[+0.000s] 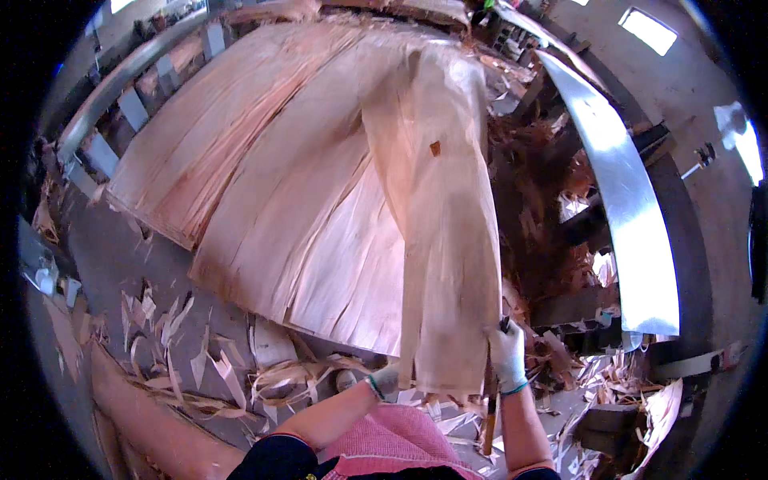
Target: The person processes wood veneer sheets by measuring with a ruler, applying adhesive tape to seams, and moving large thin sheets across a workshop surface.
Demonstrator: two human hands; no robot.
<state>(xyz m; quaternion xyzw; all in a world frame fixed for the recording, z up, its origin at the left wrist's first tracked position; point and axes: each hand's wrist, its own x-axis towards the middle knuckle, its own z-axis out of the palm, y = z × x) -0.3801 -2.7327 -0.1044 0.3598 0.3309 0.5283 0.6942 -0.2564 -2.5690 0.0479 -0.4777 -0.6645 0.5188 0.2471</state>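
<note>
A long, pale brown wood veneer sheet (452,264) with a small dark hole runs toward me, overlapping a pile of wide veneer sheets (280,184). My left hand (386,382), in a light glove, is at the near left corner of this sheet; its fingers are hidden behind the wood. At the near right edge, my right hand (508,358) wears a white glove with a teal cuff. It is closed around a slim wooden stick (489,432) with a dark upper end, right against the sheet's edge. What the lower end of the stick touches cannot be made out.
A long shiny metal panel (624,184) curves along the right, beside dark machinery heaped with scraps. Torn veneer strips (224,368) litter the floor at the left and near me. A metal rail (120,88) on posts borders the pile at the far left.
</note>
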